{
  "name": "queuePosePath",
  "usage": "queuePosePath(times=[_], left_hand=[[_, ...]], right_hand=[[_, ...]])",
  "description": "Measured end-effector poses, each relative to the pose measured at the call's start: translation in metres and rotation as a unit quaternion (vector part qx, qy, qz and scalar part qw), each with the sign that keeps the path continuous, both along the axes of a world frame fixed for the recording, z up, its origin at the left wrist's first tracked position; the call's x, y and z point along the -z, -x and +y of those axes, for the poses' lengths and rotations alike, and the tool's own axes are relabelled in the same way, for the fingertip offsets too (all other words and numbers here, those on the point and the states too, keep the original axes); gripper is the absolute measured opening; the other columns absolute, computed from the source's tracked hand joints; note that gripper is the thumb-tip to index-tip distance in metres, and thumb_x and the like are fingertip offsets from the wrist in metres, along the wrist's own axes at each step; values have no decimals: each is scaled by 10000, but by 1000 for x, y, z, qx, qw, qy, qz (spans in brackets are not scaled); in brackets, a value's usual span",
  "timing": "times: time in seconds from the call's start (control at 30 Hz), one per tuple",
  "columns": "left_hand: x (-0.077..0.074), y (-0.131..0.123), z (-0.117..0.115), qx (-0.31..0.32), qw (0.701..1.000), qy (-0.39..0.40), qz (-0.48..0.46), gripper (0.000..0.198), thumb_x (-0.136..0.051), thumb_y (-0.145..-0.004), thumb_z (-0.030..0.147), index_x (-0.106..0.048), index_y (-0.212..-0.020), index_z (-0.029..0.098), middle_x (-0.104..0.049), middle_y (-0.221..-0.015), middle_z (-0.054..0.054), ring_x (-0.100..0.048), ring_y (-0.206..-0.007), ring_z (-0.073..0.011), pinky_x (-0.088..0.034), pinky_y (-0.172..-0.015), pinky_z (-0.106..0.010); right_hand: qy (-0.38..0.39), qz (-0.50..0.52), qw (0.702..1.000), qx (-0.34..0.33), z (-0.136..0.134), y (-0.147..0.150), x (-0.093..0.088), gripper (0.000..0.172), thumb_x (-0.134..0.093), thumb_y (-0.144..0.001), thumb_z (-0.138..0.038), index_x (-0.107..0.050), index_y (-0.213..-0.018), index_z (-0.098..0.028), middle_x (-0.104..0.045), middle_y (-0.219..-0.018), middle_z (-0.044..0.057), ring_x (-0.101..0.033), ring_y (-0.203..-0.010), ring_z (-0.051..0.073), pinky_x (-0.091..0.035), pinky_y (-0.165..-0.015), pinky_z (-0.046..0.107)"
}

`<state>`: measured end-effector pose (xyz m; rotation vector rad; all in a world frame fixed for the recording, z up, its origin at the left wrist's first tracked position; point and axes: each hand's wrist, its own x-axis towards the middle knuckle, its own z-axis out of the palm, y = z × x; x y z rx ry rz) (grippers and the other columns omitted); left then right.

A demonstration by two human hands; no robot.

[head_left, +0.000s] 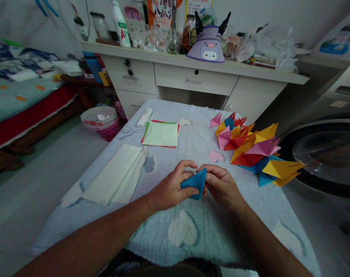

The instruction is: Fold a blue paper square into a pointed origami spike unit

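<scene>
A piece of blue origami paper [195,184], folded into a small pointed shape, is held over the near half of the cloth-covered table. My left hand [175,186] pinches it from the left, thumb in front and fingers behind. On its right edge, the thumb and fingers of my right hand [222,186] close on the paper; the fingertips behind it are partly hidden. To the right lies a row of folded paper cranes [244,142] in yellow, red, pink and blue. A stack of square paper sheets [160,134], pale green on top, rests farther back on the left.
A folded pale cloth or paper [114,175] lies at the table's left, with a small white box [144,117] behind. Beyond stands a white desk [192,80] crowded with bottles and jars. A pink bin [105,123] is left; a washing machine [330,150] is right.
</scene>
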<state>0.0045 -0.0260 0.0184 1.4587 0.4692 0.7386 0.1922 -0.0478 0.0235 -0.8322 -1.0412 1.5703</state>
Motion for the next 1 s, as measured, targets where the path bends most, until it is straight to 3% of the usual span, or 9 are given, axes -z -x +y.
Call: queuePosePath(times=[0.4, 0.73, 1.0], left_hand=[[-2, 0, -1, -20, 996, -67, 49, 443, -593, -892, 175, -322, -1236, 241, -703, -962, -41, -692, -857, -158, -518, -734, -280], [-3, 3, 1, -21, 999, -18, 44, 443, -607, -890, 225, -315, -1223, 240, -689, -941, -31, -683, -808, -158, -505, -704, -279], [-1, 3, 0, -10, 1000, -5, 26, 437, -611, -897, 229, -309, -1213, 242, -680, -952, -35, -681, -808, -155, -502, -715, -289]], right_hand=[[-34, -20, 999, 17, -1, 1, 0, 208, -733, -824, -382, -696, -768, -185, -601, -600, -22, -537, -482, 87, -437, -471, 205], [-14, 18, 998, -57, -2, -2, 3, 234, -685, -862, -384, -718, -872, -152, -628, -603, 0, -562, -496, 94, -462, -470, 197], [20, 42, 997, -63, -1, 0, 3, 232, -748, -808, -382, -728, -852, -155, -629, -558, -13, -548, -442, 83, -461, -438, 185]])
